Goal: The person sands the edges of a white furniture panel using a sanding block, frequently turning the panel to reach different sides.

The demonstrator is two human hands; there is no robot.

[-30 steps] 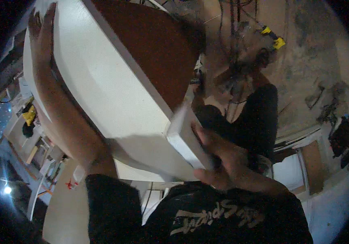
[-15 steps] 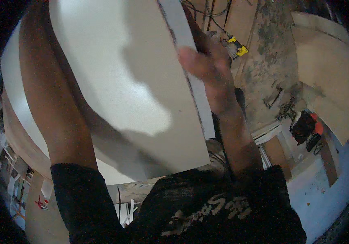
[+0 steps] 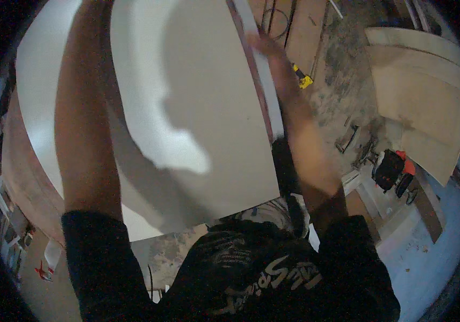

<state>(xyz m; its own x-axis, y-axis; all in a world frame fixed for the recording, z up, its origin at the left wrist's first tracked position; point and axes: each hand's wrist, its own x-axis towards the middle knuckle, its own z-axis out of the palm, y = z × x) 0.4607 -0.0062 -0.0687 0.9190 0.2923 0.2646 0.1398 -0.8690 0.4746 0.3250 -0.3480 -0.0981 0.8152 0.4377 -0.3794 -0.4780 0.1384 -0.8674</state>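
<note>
The wearer's black shirt (image 3: pixel 230 257), with pale print across the chest, fills the lower middle, and its two short sleeves frame the view at either side. From the left sleeve, a bare forearm (image 3: pixel 88 134) runs straight up over a broad white panel (image 3: pixel 219 118) and leaves through the top edge; the left hand lies out of view, so I cannot tell how it is set. The panel takes up the middle and upper left just in front of the body, its near edge slanting above the shirt. A soft-edged shadow covers much of its face, with a bright patch of light beside it.

Along the panel's right side runs a narrow pale strip (image 3: pixel 269 102). The right hand (image 3: pixel 270 52) is up against this strip, fingertips at its inner edge; it is blurred, and I cannot tell whether it is closed around the strip or only pressing on it. Left of the panel sits a brownish curved surface (image 3: pixel 31 172).

Farther off, on the stained floor (image 3: pixel 329 99), lie a yellow-and-black tool (image 3: pixel 303 78) and a black-and-red object (image 3: pixel 390 169). Large tan sheets (image 3: pixel 418 91) lie beyond, at the right.
</note>
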